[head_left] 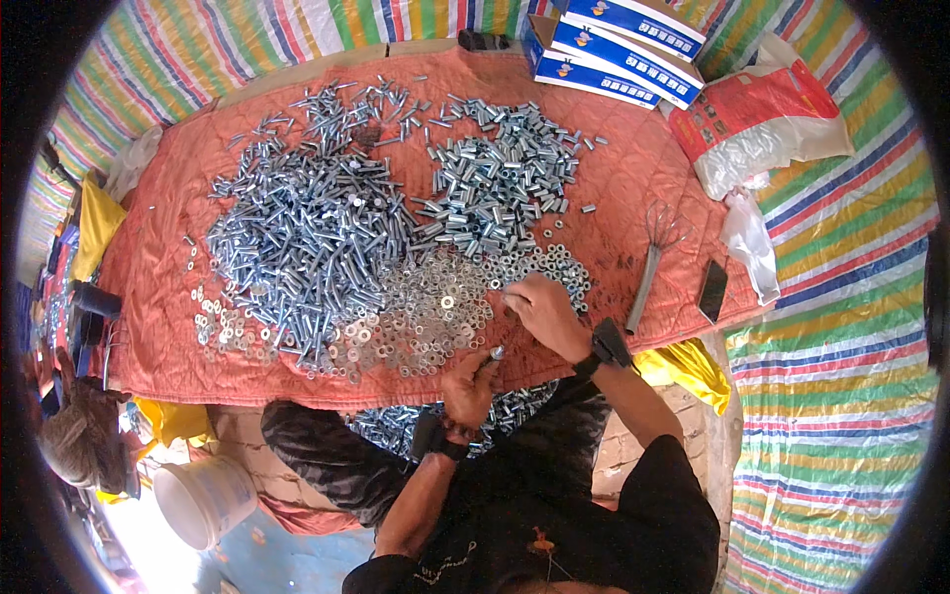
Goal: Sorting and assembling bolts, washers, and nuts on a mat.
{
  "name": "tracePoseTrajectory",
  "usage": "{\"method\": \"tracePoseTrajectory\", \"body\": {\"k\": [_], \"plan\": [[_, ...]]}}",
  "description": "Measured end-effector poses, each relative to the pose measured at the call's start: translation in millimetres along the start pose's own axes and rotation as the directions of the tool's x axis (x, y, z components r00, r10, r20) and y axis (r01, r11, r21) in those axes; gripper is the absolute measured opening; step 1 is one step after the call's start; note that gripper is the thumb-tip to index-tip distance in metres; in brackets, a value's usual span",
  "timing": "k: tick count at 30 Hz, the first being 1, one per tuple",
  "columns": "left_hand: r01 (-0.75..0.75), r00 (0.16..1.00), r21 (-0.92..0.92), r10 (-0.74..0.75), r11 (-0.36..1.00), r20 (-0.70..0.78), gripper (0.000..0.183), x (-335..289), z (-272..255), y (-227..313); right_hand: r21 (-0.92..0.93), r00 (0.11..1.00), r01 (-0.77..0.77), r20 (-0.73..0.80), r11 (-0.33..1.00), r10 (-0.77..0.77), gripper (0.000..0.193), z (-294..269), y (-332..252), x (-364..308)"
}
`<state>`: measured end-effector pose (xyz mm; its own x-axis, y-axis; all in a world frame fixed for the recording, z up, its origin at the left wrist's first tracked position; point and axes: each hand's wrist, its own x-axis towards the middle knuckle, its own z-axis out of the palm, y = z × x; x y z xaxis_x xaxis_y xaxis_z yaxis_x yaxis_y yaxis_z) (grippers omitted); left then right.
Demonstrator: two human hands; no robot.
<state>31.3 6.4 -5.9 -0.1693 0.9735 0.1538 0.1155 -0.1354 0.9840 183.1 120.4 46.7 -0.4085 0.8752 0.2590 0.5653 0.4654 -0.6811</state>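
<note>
Aslant, metal fastener (496,352), pointing forward-right (left hand (467,392))

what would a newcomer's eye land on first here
Likely the big heap of long silvery metal bolts on the left of the red quilted cloth, with short silvery metal tubes piled to its right. Next, near the cloth's front edge, the bare left hand holds a small silvery metal piece. Blue-and-white cardboard boxes stand out at the far edge, right of middle.
</note>
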Motion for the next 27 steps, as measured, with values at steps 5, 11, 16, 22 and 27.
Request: {"method": "tracePoseTrajectory", "body": {"k": [5,11,16,22,27], "plan": [[-0.112,0.994,0.078,0.113,0.991,-0.013,0.020,2,-1,3,-0.362,0.991,0.134,0.052,0.923,-0.124,0.011,14,16,20],[0.057,0.998,0.044,-0.057,0.997,-0.002,0.017,-1,-2,7,-0.367,0.977,0.210,0.035,0.906,-0.212,0.011,5,9,17],[0.160,0.987,-0.016,-0.160,0.987,-0.021,0.015,1,0,11,-0.032,0.997,0.056,0.057,0.998,-0.054,0.010,-11,-10,-9],[0.105,0.994,0.010,-0.105,0.994,-0.013,0.015,1,0,4,0.187,0.979,0.072,0.173,0.980,-0.105,0.010,-4,-22,-33],[0.051,0.999,0.033,-0.051,0.998,0.013,0.015,2,-2,13,0.223,0.949,0.189,0.209,0.956,-0.236,0.012,-4,-18,-34]]}}
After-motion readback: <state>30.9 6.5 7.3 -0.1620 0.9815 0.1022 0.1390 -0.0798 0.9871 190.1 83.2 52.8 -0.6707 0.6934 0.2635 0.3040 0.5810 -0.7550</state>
